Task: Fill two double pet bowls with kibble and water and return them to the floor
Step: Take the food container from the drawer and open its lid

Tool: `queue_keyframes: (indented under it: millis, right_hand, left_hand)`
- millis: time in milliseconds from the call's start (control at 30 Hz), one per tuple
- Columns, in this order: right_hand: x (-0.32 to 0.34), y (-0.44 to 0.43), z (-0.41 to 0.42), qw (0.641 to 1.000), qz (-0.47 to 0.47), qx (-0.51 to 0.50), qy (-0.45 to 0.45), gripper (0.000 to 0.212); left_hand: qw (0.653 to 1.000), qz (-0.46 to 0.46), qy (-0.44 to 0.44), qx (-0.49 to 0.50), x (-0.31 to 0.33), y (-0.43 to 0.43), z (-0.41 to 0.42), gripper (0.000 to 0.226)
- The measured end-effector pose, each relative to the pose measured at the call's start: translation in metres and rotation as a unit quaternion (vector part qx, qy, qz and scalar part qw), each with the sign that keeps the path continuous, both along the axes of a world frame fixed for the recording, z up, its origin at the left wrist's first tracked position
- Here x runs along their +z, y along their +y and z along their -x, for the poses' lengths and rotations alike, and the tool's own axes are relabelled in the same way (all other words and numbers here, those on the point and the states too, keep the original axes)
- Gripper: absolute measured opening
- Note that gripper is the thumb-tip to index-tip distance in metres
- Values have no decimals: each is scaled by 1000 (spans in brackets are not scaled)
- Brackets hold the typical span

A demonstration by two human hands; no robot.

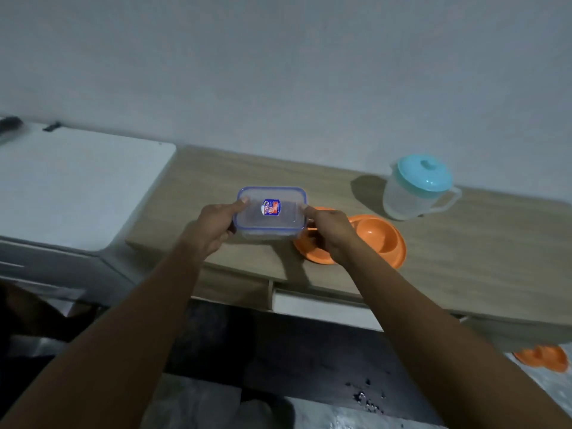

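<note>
Dim light falls on a plain grey wall behind a pale wood-grain counter [464, 243], where the clear rectangular plastic food container with a blue-rimmed lid [271, 212] is held just above the surface. The left hand [216, 226] closes its grip on the container's left end, thumb on the lid; the right hand [329, 232] clasps the right end. Contents are hard to make out through the plastic. An orange plastic double pet bowl [377, 239] sits on the counter just beside the right hand, partly hidden by it; a second orange double bowl [544, 357] lies on the floor. A translucent jug with a turquoise lid [414, 190] stands further back. If the lid pops free suddenly, kibble could spill across the counter or floor. The bowl also sits near the counter's front edge, so a nudge from the right wrist might knock it off.
</note>
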State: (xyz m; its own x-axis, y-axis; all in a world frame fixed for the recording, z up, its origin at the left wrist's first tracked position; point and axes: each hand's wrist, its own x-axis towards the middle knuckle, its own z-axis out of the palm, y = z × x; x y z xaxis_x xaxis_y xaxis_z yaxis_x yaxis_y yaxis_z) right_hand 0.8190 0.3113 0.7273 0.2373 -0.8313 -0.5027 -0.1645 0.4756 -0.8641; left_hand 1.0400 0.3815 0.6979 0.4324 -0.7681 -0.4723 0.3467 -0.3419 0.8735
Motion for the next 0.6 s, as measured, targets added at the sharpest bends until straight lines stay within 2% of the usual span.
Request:
queue_keyframes:
  millis: [67,133,233,300,433,500,600]
  right_hand:
    - [-6,-18,-25,997,-68,11,-21,21]
    - [-15,-31,-45,992,-121,2,-43,17]
    - [-28,-41,-63,986,-149,-44,-55,18]
    - [-36,-46,-71,991,-112,-78,-14,17]
    - [-47,-52,-75,995,-5,-74,63,21]
    - [-50,-54,-76,991,33,-75,109,20]
    - [-50,-56,-76,980,69,-97,161,14]
  left_hand:
    - [999,-9,24,-20,5,-15,-19,54]
    - [998,-30,35,-50,-4,-33,-41,47]
    - [993,-47,59,-95,-16,-49,-57,40]
    - [989,-61,71,-114,-23,-59,-64,36]
    - [985,-78,79,-130,-31,-72,-67,30]
    - [985,-81,85,-123,-34,-78,-65,29]
    - [988,-83,71,-105,-38,-82,-60,15]
